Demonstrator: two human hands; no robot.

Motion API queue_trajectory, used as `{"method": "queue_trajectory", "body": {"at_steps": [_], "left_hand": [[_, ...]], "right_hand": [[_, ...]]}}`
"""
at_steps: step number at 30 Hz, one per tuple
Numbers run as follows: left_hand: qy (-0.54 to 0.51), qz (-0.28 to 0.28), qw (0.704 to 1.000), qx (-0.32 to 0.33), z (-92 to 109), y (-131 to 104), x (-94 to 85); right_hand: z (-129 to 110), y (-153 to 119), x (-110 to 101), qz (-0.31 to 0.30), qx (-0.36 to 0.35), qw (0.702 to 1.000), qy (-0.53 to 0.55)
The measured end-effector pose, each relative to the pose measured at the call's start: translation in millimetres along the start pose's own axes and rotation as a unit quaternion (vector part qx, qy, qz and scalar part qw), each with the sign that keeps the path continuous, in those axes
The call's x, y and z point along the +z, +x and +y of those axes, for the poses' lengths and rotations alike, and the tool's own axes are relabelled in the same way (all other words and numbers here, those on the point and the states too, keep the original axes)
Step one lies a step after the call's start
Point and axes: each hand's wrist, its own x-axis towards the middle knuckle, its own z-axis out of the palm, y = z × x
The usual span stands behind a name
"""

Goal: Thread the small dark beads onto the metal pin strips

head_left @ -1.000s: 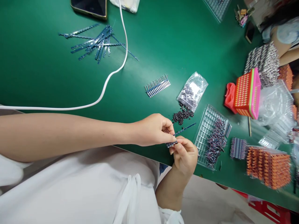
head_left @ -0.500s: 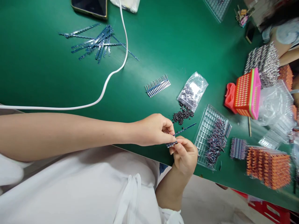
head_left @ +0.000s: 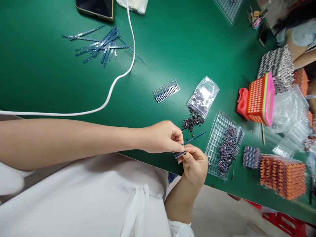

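My left hand (head_left: 163, 136) reaches in from the left, its thumb and fingers pinched at a blue strip (head_left: 195, 138) that sticks out to the upper right. Below the fingertips shows a short row of small blue-and-silver pieces (head_left: 179, 154). My right hand (head_left: 196, 164), coming from below, is closed on the same work, its fingertips touching those of my left hand. The exact grip is partly hidden. Just above the hands lie loose dark beads (head_left: 191, 123), beside an open clear bag (head_left: 203, 95) with more beads. A finished-looking row of wired pieces (head_left: 166, 91) lies further up-left.
Blue strips (head_left: 105, 46) lie piled at upper left near a white cable (head_left: 111, 90) and a phone (head_left: 95, 8). To the right are a clear tray (head_left: 214, 144) of wired pieces, orange stacks (head_left: 282, 176) and a red basket (head_left: 258, 98). Another person's arm (head_left: 302, 59) shows at upper right.
Both hands and the held strip have shifted very slightly left. The small row below the fingertips is tilted a little differently. Both hands keep their pinch.
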Motion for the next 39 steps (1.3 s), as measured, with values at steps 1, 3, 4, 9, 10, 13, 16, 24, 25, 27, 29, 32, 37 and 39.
{"method": "queue_trajectory", "body": {"at_steps": [1,3,4,9,10,13,16,24,25,27,29,32,37,39], "left_hand": [[-0.002,-0.003,1.0,0.002,0.0,-0.5,0.4],[-0.002,-0.003,1.0,0.01,-0.4,-1.5,1.3],[0.001,-0.001,1.0,0.014,-0.7,-1.9,1.8],[0.017,0.002,1.0,0.024,-3.0,-1.2,3.0],[0.021,0.003,0.999,0.026,-3.3,-0.8,3.1],[0.035,0.005,0.999,0.03,-3.3,0.0,3.3],[0.044,0.0,0.999,0.03,-2.6,-0.1,3.2],[0.059,-0.004,0.998,0.031,-2.2,-0.1,2.0],[0.061,-0.006,0.998,0.032,-2.2,-0.1,2.0],[0.067,-0.008,0.997,0.036,-2.5,-0.1,2.0],[0.067,-0.008,0.997,0.037,-2.7,-0.3,2.2],[0.062,-0.011,0.997,0.039,-2.8,-0.2,2.4],[0.063,-0.007,0.997,0.049,-4.6,1.0,2.1],[0.069,-0.006,0.996,0.054,-6.4,1.5,1.8]], "right_hand": [[0.0,0.0,-0.3,-0.005,0.0,1.0,0.005],[0.1,-0.4,-0.8,-0.012,-0.003,1.0,0.007],[0.3,-0.7,-1.1,-0.013,-0.005,1.0,0.005],[2.3,-2.1,-2.4,-0.026,-0.022,0.999,0.004],[2.8,-2.3,-2.6,-0.029,-0.026,0.999,0.005],[3.7,-3.4,-2.7,-0.023,-0.031,0.999,-0.001],[3.9,-4.8,-2.4,-0.008,-0.027,0.999,-0.024],[4.0,-5.0,-1.3,-0.013,-0.027,0.999,-0.03],[4.2,-4.7,-1.6,-0.015,-0.024,0.999,-0.033],[4.7,-4.0,-2.3,-0.024,-0.019,0.999,-0.032],[5.0,-3.2,-2.9,-0.031,-0.019,0.999,-0.022],[4.7,-2.6,-2.7,-0.032,-0.017,0.999,-0.017],[3.4,-3.6,-1.4,-0.024,-0.007,0.999,-0.035],[3.3,-4.2,-1.8,-0.025,-0.004,0.999,-0.035]]}}
